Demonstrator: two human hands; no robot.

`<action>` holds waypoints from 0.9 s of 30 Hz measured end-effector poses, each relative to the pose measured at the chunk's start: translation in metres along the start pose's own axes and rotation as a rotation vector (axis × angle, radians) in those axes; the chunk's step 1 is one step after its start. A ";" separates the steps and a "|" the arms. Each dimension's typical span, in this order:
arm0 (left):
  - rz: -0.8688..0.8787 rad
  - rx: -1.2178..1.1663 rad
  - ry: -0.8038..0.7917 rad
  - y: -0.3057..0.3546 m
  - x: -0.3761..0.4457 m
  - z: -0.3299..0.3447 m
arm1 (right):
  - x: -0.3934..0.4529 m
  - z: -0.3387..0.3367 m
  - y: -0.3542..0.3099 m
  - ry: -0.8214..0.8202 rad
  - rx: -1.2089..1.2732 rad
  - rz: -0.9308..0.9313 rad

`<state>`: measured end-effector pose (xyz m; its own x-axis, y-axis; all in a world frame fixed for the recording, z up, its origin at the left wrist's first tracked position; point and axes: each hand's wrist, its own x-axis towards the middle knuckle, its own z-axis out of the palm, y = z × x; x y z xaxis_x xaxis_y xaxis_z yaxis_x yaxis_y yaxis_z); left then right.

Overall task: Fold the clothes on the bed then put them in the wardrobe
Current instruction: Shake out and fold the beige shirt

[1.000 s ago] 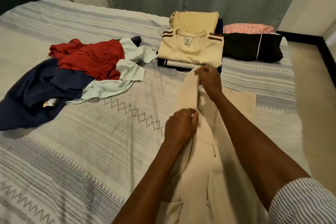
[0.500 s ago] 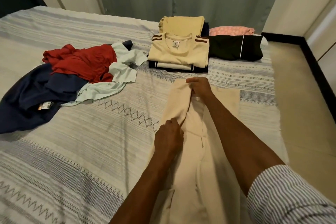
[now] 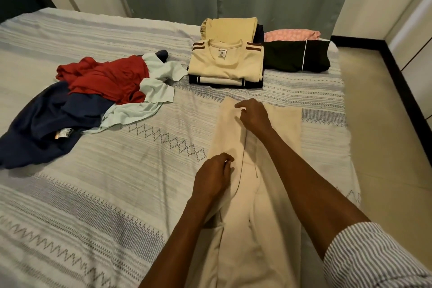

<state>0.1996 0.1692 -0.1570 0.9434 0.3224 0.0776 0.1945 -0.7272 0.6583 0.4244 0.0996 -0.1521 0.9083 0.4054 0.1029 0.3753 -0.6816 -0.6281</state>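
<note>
right hand (image 3: 253, 116) now loose, off the cream trousers (image 3: 245, 217)

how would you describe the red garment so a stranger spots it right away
Look at the unfolded heap on the left of the bed. The red garment lies crumpled on top of a navy garment, beside a pale mint one. It is the only red item there.

head cam | forward-down | close over bed (image 3: 98, 184)
</note>
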 end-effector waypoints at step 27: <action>-0.056 0.544 0.004 0.012 -0.234 -0.020 | -0.288 0.011 -0.061 -0.390 0.250 0.398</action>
<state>-0.0238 0.0972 -0.1525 0.9270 0.3709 0.0567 0.3559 -0.9171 0.1793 0.1381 0.0306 -0.1519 0.8176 0.3741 -0.4376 -0.0769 -0.6823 -0.7270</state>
